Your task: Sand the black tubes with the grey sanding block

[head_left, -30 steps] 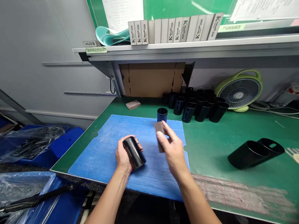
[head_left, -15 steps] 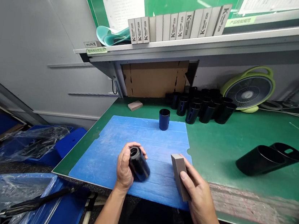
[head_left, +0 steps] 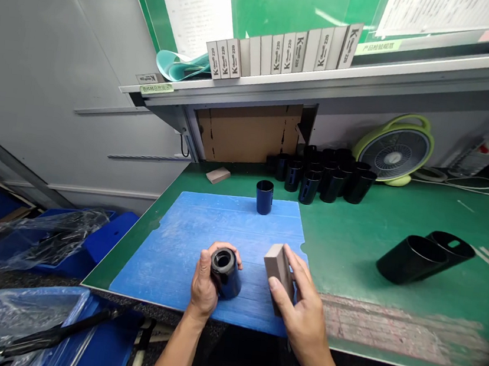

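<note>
My left hand (head_left: 206, 285) is wrapped round a black cylinder (head_left: 229, 282), whose near end, with a round hole in it, tilts up toward me. In my right hand (head_left: 302, 309) is a grey-brown sanding block (head_left: 279, 266), gripped between the thumb and fingers. The block is held apart from the cylinder, to its right. Both hands are over a scuffed blue mat (head_left: 204, 219) on the green table (head_left: 353, 244). A single dark cylinder (head_left: 264, 198) stands upright at the mat's far edge.
Several black cylinders (head_left: 331, 185) stand at the back, beside a green fan (head_left: 393, 156). Two larger black tubes (head_left: 411, 261) are at right. Blocks marked 220 (head_left: 278, 53) line the shelf; another block (head_left: 218, 175) lies at the table's back left. Blue bins (head_left: 107, 243) sit at left.
My right hand has brought the sanding block left, nearer the cylinder. In my left hand the cylinder has turned more upright, its holed end facing me more. The view has shifted slightly.
</note>
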Demonstrator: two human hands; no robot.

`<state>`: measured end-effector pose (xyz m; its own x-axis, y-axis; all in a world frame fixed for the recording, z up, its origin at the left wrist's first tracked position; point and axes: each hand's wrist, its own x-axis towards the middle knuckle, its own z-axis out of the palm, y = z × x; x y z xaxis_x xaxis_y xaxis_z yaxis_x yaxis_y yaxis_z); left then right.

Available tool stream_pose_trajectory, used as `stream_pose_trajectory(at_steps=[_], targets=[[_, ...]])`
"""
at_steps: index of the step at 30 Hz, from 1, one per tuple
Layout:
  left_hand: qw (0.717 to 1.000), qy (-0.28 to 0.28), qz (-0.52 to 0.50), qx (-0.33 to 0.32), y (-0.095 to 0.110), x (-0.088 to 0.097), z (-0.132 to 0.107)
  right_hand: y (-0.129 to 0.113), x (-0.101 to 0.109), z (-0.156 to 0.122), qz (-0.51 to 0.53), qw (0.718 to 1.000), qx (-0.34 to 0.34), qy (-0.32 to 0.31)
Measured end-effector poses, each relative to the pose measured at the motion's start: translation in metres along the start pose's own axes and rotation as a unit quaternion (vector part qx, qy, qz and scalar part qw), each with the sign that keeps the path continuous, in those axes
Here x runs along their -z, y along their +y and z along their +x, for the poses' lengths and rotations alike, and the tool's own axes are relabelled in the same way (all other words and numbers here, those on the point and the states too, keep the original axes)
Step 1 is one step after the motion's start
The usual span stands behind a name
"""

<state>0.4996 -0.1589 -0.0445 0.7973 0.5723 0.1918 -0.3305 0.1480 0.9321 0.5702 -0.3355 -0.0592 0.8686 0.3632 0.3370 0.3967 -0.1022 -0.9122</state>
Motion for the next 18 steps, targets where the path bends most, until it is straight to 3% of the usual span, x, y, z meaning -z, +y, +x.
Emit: stream_pose_trajectory(at_steps=[3, 8, 14, 18], targets=[[0.999, 0.049, -0.014, 0.005, 0.000, -0.007, 0.002, -0.006, -0.010, 0.002, -0.028, 0.998, 0.057, 0.004], [0.986, 0.136, -0.090, 0.033, 0.000, -0.008, 0.012, -0.006, -0.021, 0.009, -0.041, 0.997, 0.060, 0.006], [0.963, 0.176, -0.182, 0.096, -0.002, 0.005, 0.031, -0.004, -0.028, -0.003, -0.121, 0.981, 0.152, -0.025], [0.954, 0.162, -0.213, 0.134, -0.004, 0.013, 0.038, -0.009, -0.046, -0.015, -0.173, 0.955, 0.227, -0.086]])
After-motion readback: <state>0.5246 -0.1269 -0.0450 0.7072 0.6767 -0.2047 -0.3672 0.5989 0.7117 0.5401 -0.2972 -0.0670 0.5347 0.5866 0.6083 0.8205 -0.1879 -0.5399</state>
